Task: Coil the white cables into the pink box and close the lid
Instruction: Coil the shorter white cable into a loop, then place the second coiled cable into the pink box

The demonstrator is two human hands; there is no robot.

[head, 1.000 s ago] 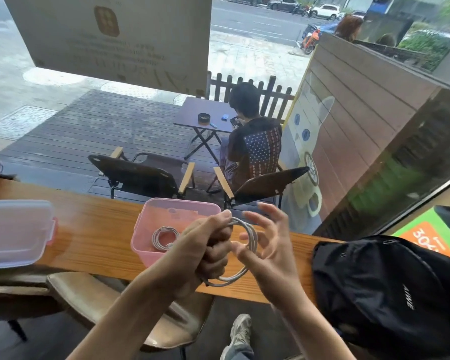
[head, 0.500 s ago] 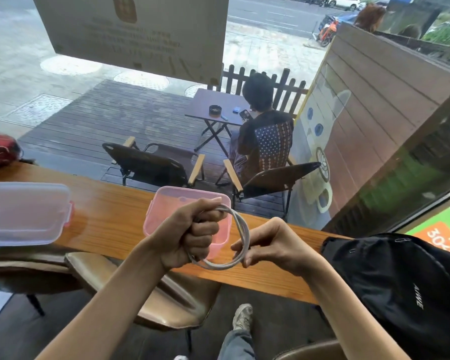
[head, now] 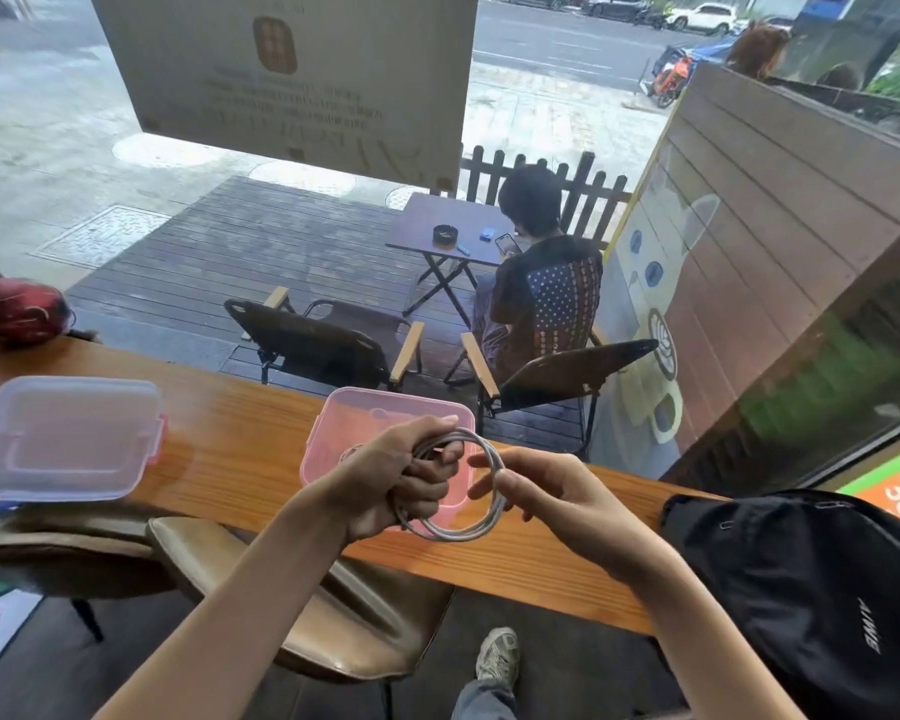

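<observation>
1. A long wooden bench [head: 240,433] is set against a street-facing window.
2. A black backpack [head: 811,589] is laid at its right end.
3. A clear lid [head: 58,444] is placed left of the open pink box [head: 385,413].
4. Above the box, a coiled white cable [head: 481,527] is clenched in the left hand [head: 401,480] and pinched by the right hand [head: 541,491].

Both forearms are bare from the lower edge of the frame up to the left hand [head: 396,480] and the right hand [head: 552,498], with no sleeve, watch or ring showing. At the bottom centre, one leg wears blue-grey jeans [head: 481,701]. Its foot is in a worn grey sneaker [head: 497,654] with pale laces.
</observation>
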